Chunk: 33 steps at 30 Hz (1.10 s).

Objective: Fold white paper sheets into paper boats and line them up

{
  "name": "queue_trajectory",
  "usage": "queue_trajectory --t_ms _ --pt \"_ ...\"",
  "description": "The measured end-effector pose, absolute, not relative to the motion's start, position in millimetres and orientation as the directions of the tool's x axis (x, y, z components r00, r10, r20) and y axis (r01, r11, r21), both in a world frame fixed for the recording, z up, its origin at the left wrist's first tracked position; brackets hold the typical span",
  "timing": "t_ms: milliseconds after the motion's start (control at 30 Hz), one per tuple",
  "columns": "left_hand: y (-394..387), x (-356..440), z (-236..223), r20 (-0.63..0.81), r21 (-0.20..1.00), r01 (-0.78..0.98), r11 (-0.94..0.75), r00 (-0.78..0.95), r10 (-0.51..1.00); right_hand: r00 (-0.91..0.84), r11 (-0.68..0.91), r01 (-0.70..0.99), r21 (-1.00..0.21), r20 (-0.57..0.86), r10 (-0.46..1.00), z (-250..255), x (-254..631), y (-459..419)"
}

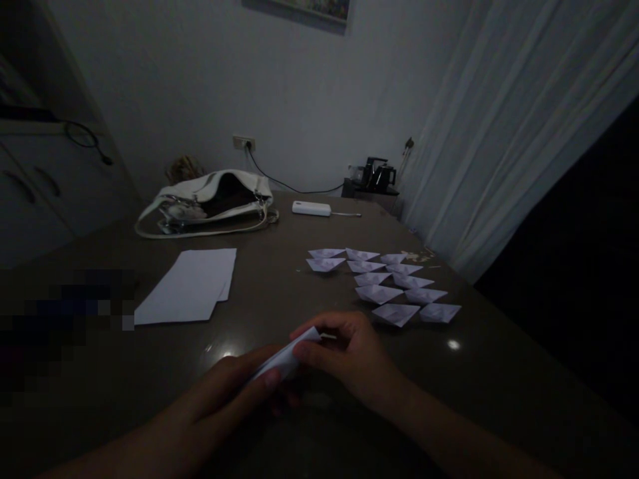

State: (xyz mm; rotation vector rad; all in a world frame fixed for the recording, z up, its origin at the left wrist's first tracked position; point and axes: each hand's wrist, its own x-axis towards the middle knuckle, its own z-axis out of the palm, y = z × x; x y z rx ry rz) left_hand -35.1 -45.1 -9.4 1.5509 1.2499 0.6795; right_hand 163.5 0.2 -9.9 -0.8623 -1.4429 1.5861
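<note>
Between my two hands is a small folded piece of white paper [284, 359], held tilted above the near part of the table. My left hand [239, 386] grips its lower left end, the thumb lying along the face. At the upper right end, my right hand [344, 346] pinches the paper between thumb and fingers. Several folded paper boats [378, 294] stand in rows on the table, just beyond my right hand. A stack of white paper sheets [184, 286] lies flat to the left, beyond my left hand.
At the back left of the dark table [269, 266] sits a white handbag [214, 196], its strap looped forward. A white power bank [311, 208] with a short cable lies near the far edge. Small scraps [419, 257] are at the right edge. Behind stands a black kettle [383, 177].
</note>
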Motion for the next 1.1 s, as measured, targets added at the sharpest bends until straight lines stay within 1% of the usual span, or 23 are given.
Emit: queue_trajectory --t_ms 167,333,600,900,1033,1100 --pt "-47 -36 -11 -0.212 0.940 0.323 0.115 0.284 0.935 -0.450 -0.087 -0.130 -0.988 -0.020 0.893 -6 163 -1" --pt "-48 -33 -9 -0.223 0.952 0.273 0.139 0.306 0.926 -0.456 -0.111 -0.121 -0.986 -0.044 0.889 -7 164 -1" --pt "-41 -24 1 -0.253 0.952 0.246 0.185 0.284 0.925 -0.410 -0.017 -0.064 -0.998 0.011 0.912 -6 169 9" --pt "-42 -22 5 -0.258 0.958 0.209 0.195 0.340 0.904 -0.408 0.006 -0.006 -1.000 0.008 0.913 -6 172 13" --pt "-43 -22 2 -0.237 0.961 0.221 0.167 0.345 0.908 -0.393 -0.003 -0.013 -1.000 0.002 0.919 -5 174 15" --pt "-43 -22 -1 -0.198 0.965 0.231 0.122 0.339 0.920 -0.383 -0.005 -0.031 -1.000 0.007 0.924 -4 175 16"
